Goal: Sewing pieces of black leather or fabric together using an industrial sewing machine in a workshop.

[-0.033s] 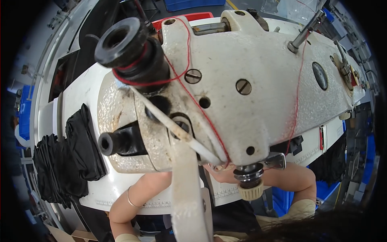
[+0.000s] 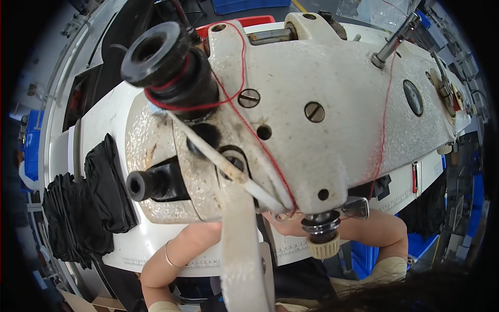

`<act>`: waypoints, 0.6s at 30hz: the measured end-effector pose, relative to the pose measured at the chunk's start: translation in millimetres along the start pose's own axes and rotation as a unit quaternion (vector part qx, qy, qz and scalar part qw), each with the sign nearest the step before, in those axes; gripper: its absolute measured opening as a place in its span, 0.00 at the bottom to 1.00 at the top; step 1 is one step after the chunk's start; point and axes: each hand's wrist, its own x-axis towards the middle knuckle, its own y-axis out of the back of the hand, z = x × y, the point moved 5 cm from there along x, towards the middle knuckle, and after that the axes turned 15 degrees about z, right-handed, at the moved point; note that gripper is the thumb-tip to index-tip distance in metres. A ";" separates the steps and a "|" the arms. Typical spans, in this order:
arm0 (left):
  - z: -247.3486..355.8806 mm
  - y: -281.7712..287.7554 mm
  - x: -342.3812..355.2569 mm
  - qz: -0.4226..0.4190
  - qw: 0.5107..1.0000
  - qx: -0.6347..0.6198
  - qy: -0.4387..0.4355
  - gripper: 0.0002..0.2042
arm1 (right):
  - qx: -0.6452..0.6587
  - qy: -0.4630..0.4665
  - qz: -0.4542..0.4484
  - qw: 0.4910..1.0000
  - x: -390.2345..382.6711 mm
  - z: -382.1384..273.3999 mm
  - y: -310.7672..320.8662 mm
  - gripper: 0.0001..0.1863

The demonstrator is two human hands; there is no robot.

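A white sewing machine head (image 2: pixel 348 135) fills the middle of the view and hides most of what lies under it. Red thread (image 2: pixel 260 143) loops round a black knob (image 2: pixel 156 54) and runs down over the casing to the front. A second strand passes by the metal post (image 2: pixel 393 42) on the right. My left forearm, with a thin bracelet (image 2: pixel 167 256) on it, reaches in from below. Its hand is behind the machine. My right forearm (image 2: pixel 371 229) bends inward behind the tension dial (image 2: pixel 323 244); the fingers are hidden. What either hand holds does not show.
Black folded fabric pieces (image 2: pixel 109 187) lie in a row on the left side of the white table (image 2: pixel 130 249), which has a ruler strip along its near edge. More dark cloth (image 2: pixel 423 203) hangs at the right, by a blue bin (image 2: pixel 364 257). A red tray (image 2: pixel 254 21) stands behind the machine.
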 end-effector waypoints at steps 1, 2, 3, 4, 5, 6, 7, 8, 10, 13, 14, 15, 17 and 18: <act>-2.0 28.1 -33.6 0.001 1.000 -0.015 -0.006 0.19 | -0.010 -0.009 -0.005 1.000 -7.9 3.9 4.5 0.05; -4.1 38.9 -42.1 0.002 1.000 -0.013 0.002 0.19 | 0.018 -0.051 0.030 0.998 -5.1 2.7 4.5 0.05; -5.5 47.1 -48.5 0.003 1.000 -0.012 0.010 0.19 | 0.045 -0.094 0.064 0.993 -4.5 2.6 4.0 0.05; -5.8 47.4 -47.6 0.005 1.000 -0.016 0.015 0.19 | 0.047 -0.093 0.064 0.992 -8.7 -1.2 -1.1 0.05; -6.2 48.0 -46.6 0.007 1.000 -0.020 0.020 0.19 | 0.078 -0.074 0.029 0.994 -14.2 -7.4 -10.2 0.05; -6.8 49.1 -45.7 0.010 0.999 -0.025 0.024 0.19 | 0.107 -0.054 -0.006 0.993 -19.1 -12.1 -16.5 0.05; -5.8 48.9 -44.2 0.013 0.999 -0.031 0.027 0.19 | 0.105 -0.055 -0.008 0.993 -19.4 -11.5 -15.6 0.05; -5.8 48.1 -40.9 0.016 0.999 -0.039 0.029 0.19 | 0.103 -0.055 -0.004 0.993 -19.5 -10.5 -13.6 0.05; -6.6 48.4 -37.8 0.019 0.998 -0.045 0.039 0.20 | 0.107 -0.052 0.004 0.993 -18.7 -11.2 -14.4 0.05; -13.3 49.8 -35.0 0.020 0.997 -0.046 0.061 0.20 | 0.125 -0.048 -0.001 0.991 -17.4 -15.0 -23.4 0.06; -14.6 47.2 -31.8 0.021 0.996 -0.051 0.066 0.20 | 0.113 -0.055 0.015 0.992 -17.1 -14.6 -23.8 0.06; -15.4 47.2 -32.3 0.022 0.996 -0.054 0.072 0.20 | 0.103 -0.062 0.032 0.992 -16.8 -14.4 -24.7 0.06; -10.0 47.1 -25.0 0.027 0.996 -0.064 0.063 0.20 | 0.081 -0.053 0.021 0.995 -17.6 -12.1 -14.6 0.06; -7.6 46.9 -22.1 0.028 0.996 -0.068 0.059 0.20 | 0.069 -0.043 0.014 0.997 -18.0 -12.2 -10.9 0.06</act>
